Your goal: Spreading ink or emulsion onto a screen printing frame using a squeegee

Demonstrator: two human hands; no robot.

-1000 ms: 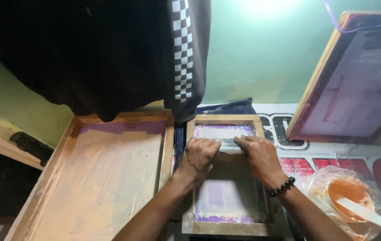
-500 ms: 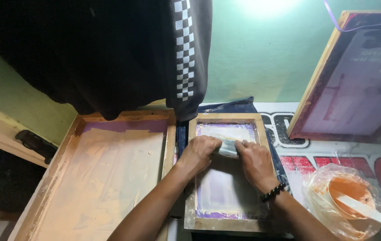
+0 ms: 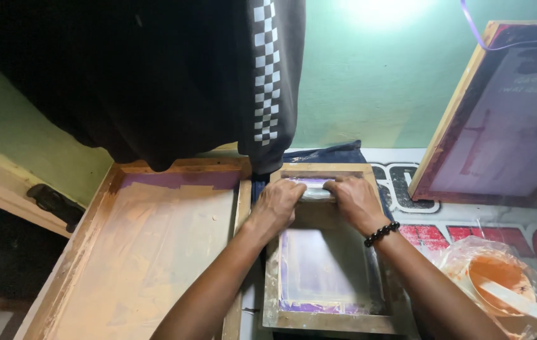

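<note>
Nearest the camera, two bare forearms run up from the bottom edge, the right one wearing a black bead bracelet [image 3: 381, 233]. They meet over a small wooden frame [image 3: 328, 321] with a purple-edged mesh, lying flat on the desk [image 3: 470, 217]. Both hands sit at the frame's far end: the left hand [image 3: 279, 206] and the right hand [image 3: 356, 200] each close their grip on a pale squeegee [image 3: 316, 192], fingers curled over its ends, the blade pressed to the mesh just inside the top rail.

To the right, a clear plastic bag [image 3: 463, 255] wraps an orange paint tub [image 3: 492, 277] with a white stirring stick [image 3: 523, 303] lying in it. Under it the desk carries a printed banner [image 3: 419, 220] with big red and black letter shapes on white.

To the left, just beside the small frame, lies a large frame [image 3: 155, 252], its screen smeared orange with a purple strip at the top.

Farther back, a dark blue cloth [image 3: 334, 153] peeks out beyond the small frame. A tilted frame [image 3: 508, 126] with purple mesh leans at upper right. A black garment [image 3: 155, 82] with a white checkered stripe [image 3: 266, 69] hangs against the green wall [image 3: 369, 82].
</note>
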